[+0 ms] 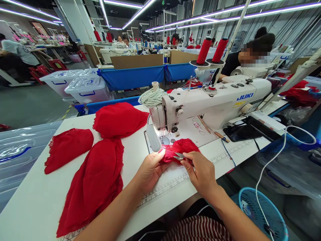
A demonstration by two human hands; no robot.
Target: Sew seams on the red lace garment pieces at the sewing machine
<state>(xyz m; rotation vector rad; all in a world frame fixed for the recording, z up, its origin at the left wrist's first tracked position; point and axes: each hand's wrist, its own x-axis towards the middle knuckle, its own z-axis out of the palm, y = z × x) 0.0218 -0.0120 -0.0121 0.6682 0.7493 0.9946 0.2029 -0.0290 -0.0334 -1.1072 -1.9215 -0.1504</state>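
My left hand point(149, 169) pinches the left edge of a small red lace piece point(184, 146) that lies just in front of the needle of a white sewing machine point(210, 100). My right hand point(202, 172) is closed on small metal thread snips point(179, 156), whose blades touch the lace. Three piles of red fabric lie on the white table point(32, 201) to the left: one far point(119, 119), one at the left point(67, 147), one long near pile point(94, 185).
Two red thread cones point(212, 50) stand behind the machine, a white cord coil point(151, 97) on its head. A dark phone point(240, 133) lies at right. A blue basket point(263, 214) sits below right. Clear lidded bins point(85, 88) stand beyond. Another person point(253, 53) works opposite.
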